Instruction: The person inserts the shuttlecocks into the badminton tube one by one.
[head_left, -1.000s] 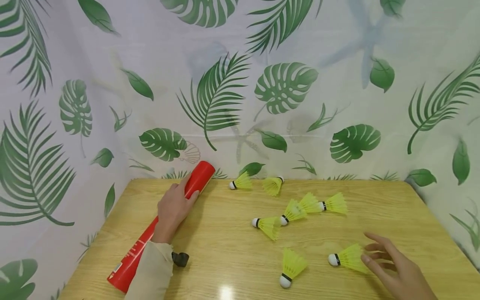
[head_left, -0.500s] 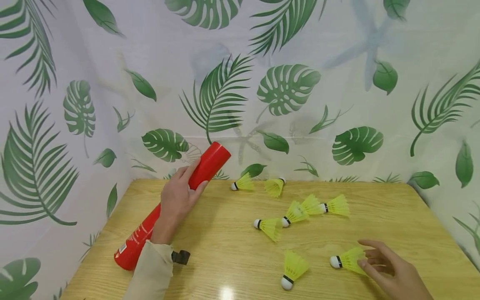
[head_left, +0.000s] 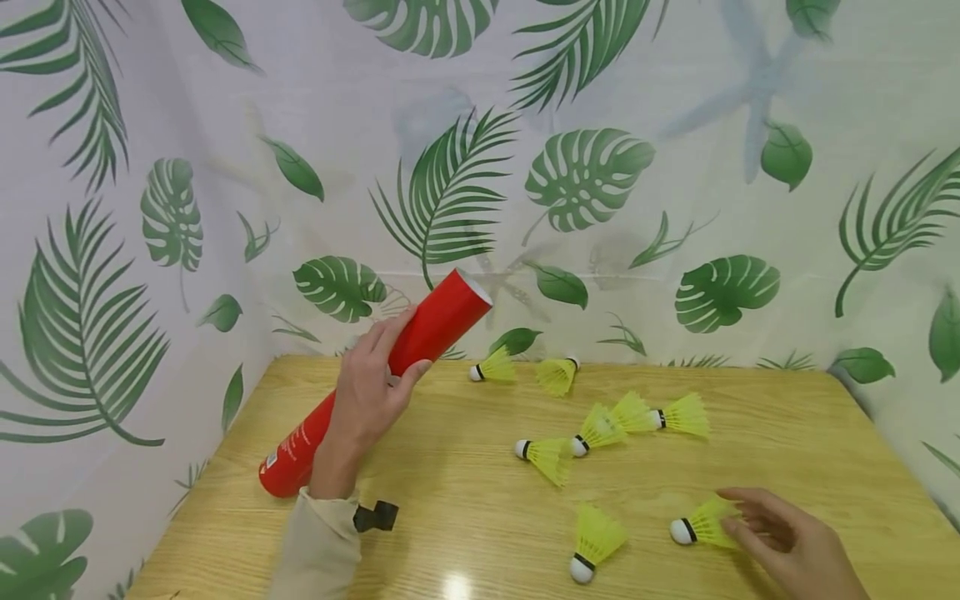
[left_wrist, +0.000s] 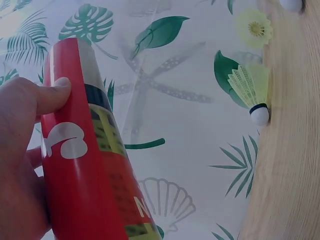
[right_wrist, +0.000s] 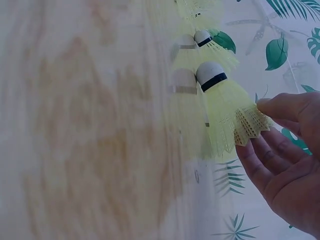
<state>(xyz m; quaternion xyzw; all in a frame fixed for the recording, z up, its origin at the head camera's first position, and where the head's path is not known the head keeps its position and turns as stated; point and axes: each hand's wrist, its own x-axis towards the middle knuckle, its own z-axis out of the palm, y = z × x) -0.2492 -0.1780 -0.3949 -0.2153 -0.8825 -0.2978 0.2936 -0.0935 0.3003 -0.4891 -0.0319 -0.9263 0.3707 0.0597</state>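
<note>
My left hand (head_left: 369,392) grips a red shuttlecock tube (head_left: 442,321) round its upper part. The tube is tilted, its upper end towards the right and raised above the table. In the left wrist view, the thumb lies across the red tube (left_wrist: 75,170), whose side carries a printed pattern. My right hand (head_left: 798,537) pinches the skirt edge of a yellow shuttlecock (head_left: 705,525) with a white cork. In the right wrist view, thumb and fingers meet the skirt of this shuttlecock (right_wrist: 225,105) from either side, and it still appears to lie against the table.
On the wooden table (head_left: 450,467) lie several more yellow shuttlecocks: a near one (head_left: 596,537), a cluster in the middle (head_left: 600,427), and two by the back edge, a left one (head_left: 495,367) and a right one (head_left: 557,377). A leaf-printed cloth (head_left: 480,167) hangs behind.
My left hand has raised the shuttlecock tube's upper end and shifted it to the right; its lower end has moved in too. My right hand has closed on the near right shuttlecock's skirt.
</note>
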